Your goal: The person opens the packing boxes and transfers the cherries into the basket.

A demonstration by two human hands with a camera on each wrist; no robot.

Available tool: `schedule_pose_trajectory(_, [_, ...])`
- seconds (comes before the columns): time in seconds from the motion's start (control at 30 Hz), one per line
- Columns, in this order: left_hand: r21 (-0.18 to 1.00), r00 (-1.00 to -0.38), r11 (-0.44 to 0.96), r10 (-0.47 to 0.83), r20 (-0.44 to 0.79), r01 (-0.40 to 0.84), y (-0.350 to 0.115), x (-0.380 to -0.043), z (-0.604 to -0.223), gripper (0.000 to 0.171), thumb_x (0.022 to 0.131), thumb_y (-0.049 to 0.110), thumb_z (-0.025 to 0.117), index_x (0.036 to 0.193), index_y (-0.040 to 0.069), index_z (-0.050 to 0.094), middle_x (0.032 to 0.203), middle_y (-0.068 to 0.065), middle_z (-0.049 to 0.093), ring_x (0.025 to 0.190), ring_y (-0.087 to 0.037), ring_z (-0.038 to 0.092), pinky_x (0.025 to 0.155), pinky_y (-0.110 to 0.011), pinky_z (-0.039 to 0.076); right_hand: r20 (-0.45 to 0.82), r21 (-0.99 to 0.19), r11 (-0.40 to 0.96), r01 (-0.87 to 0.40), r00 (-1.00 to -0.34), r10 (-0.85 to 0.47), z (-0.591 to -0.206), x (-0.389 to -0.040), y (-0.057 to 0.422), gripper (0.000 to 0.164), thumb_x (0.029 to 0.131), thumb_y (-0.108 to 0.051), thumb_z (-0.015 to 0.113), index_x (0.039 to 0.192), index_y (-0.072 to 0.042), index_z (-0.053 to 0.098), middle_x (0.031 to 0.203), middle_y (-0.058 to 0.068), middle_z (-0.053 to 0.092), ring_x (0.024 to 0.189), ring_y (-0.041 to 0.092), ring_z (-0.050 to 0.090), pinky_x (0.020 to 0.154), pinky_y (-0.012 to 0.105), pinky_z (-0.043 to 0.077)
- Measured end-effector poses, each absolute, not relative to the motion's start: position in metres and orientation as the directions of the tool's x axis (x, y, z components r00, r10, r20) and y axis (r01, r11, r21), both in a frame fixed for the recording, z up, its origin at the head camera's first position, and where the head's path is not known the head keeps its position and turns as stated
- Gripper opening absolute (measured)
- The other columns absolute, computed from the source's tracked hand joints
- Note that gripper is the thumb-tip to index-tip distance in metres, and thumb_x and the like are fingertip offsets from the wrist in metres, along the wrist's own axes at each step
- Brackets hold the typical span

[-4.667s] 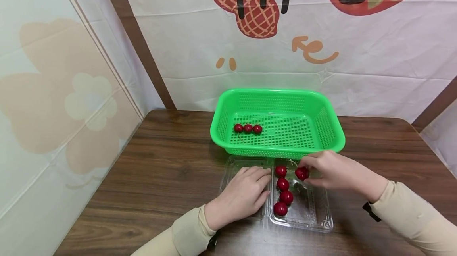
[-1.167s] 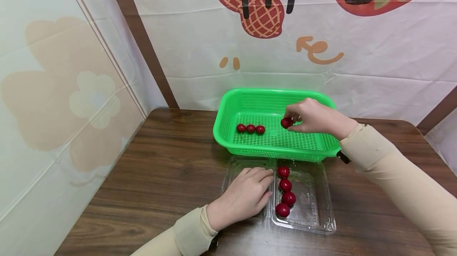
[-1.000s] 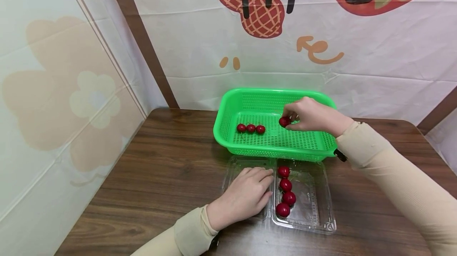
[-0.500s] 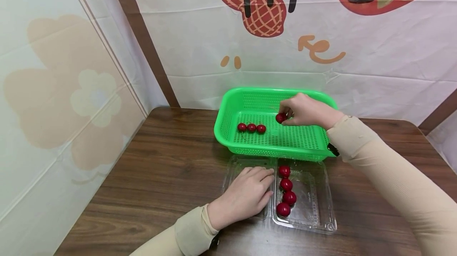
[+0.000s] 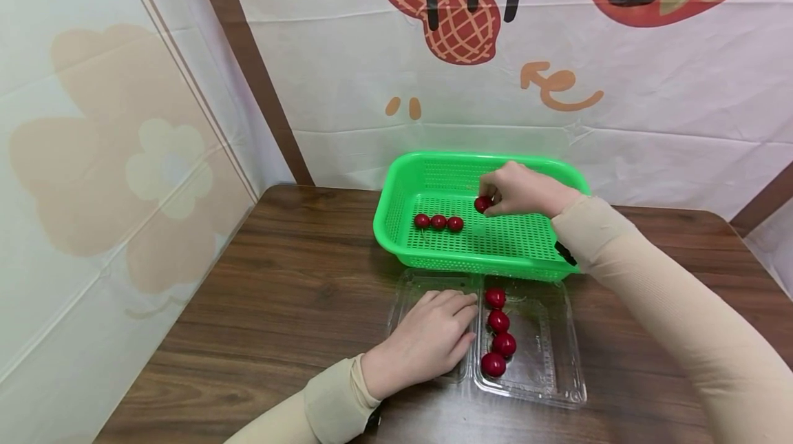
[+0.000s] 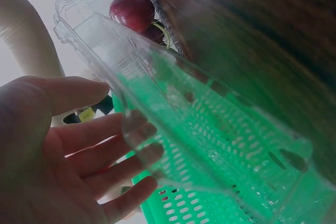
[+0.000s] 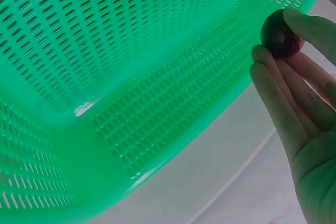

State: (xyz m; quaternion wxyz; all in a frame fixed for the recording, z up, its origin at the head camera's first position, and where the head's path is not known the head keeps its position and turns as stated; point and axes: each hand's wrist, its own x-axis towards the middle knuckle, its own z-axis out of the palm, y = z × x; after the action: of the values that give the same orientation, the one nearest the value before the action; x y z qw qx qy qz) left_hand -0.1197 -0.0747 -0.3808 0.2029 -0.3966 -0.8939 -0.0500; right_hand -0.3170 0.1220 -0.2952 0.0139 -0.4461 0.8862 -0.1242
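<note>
My right hand (image 5: 520, 189) pinches a dark red cherry (image 7: 281, 34) between thumb and fingers, over the inside of the green basket (image 5: 477, 266). Left of it, three cherries (image 5: 438, 222) sit in a row on the basket's perforated floor. My left hand (image 5: 427, 341) rests with extended fingers on the lid half of a clear plastic clamshell box (image 5: 557, 389); in the left wrist view its fingertips (image 6: 152, 153) lie against the clear wall. Several cherries (image 5: 498, 321) form a column along the left side of the box's right half.
The basket stands at the back of the brown wooden table (image 5: 297, 279), close to a printed cloth backdrop (image 5: 334, 86). The clamshell lies opened flat right in front of the basket. A pale flower-printed panel (image 5: 124, 189) borders the table on the left.
My right hand has lifted a cherry out of the clamshell's right half and carried it up over the basket, then slightly left toward the row. My left hand has stayed on the lid.
</note>
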Motion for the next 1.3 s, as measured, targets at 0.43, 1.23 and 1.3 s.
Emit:
schedule_pose_trajectory(0.43, [-0.069, -0.605, 0.683, 0.685, 0.407, 0.727, -0.075, -0.119, -0.381, 0.03, 0.086, 0.028, 0.057, 0.107, 0.009, 0.067, 0.117, -0.004, 0.064, 0.108, -0.017, 0.054, 0.087, -0.033, 0.045, 0.022, -0.208, 0.616, -0.759, -0.634, -0.773, -0.303, -0.332, 0.113, 0.017, 0.074, -0.017, 0.074, 0.086, -0.007, 0.065, 0.081, 0.006, 0.068, 0.073, 0.014, 0.062, 0.067, 0.036, 0.055])
schedule_pose_trajectory(1.23, [-0.075, -0.607, 0.687, 0.684, 0.405, 0.723, -0.075, -0.12, -0.382, 0.031, 0.086, 0.029, 0.056, 0.108, 0.009, 0.067, 0.118, -0.005, 0.063, 0.108, -0.018, 0.054, 0.086, -0.033, 0.045, -0.092, -0.214, 0.706, -0.675, -0.706, -0.702, -0.321, -0.349, 0.107, 0.022, 0.075, -0.019, 0.074, 0.089, -0.006, 0.064, 0.082, 0.006, 0.065, 0.073, 0.015, 0.059, 0.068, 0.035, 0.053])
schedule_pose_trajectory(1.3, [-0.075, -0.609, 0.688, 0.683, 0.403, 0.722, -0.075, -0.119, -0.382, 0.032, 0.086, 0.029, 0.057, 0.108, 0.009, 0.067, 0.118, -0.005, 0.063, 0.109, -0.018, 0.054, 0.087, -0.033, 0.045, -0.1, -0.213, 0.712, -0.669, -0.71, -0.697, -0.323, -0.349, 0.106, 0.023, 0.074, -0.02, 0.074, 0.09, -0.005, 0.065, 0.082, 0.006, 0.065, 0.073, 0.015, 0.059, 0.068, 0.036, 0.053])
